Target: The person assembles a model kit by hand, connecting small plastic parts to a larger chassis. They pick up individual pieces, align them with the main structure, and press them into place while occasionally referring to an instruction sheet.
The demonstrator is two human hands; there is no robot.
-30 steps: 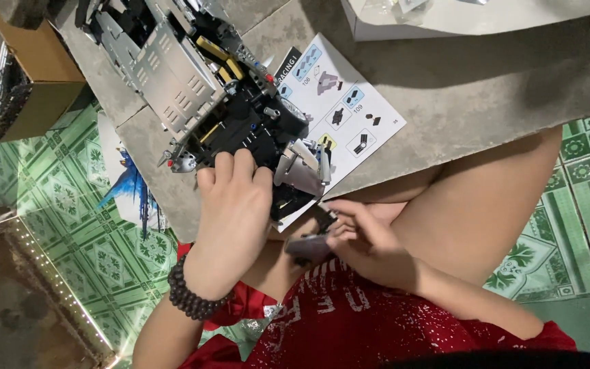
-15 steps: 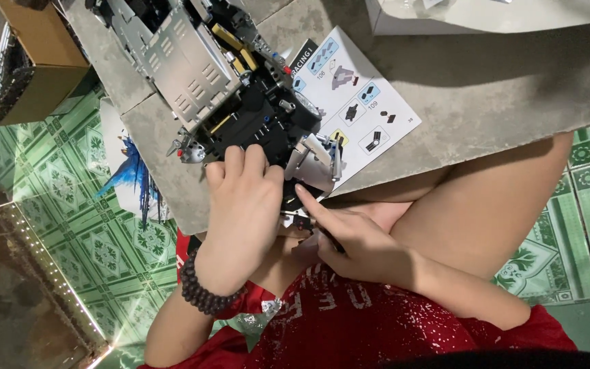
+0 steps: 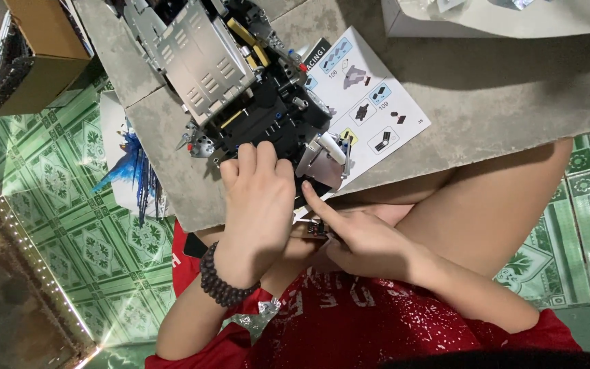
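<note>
We wear a red shirt (image 3: 370,321) flecked with white speckles and pale lettering across the front. A bracelet of dark round beads (image 3: 221,282) circles our left wrist, just above the shirt. Both forearms are bare, and so is the leg beside the shirt.

Left hand (image 3: 257,205) on brick model (image 3: 240,82) — right hand (image 3: 360,239) beside.

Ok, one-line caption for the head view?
Left hand steadies a black-and-grey brick model on the table; right hand points at its edge.
</note>
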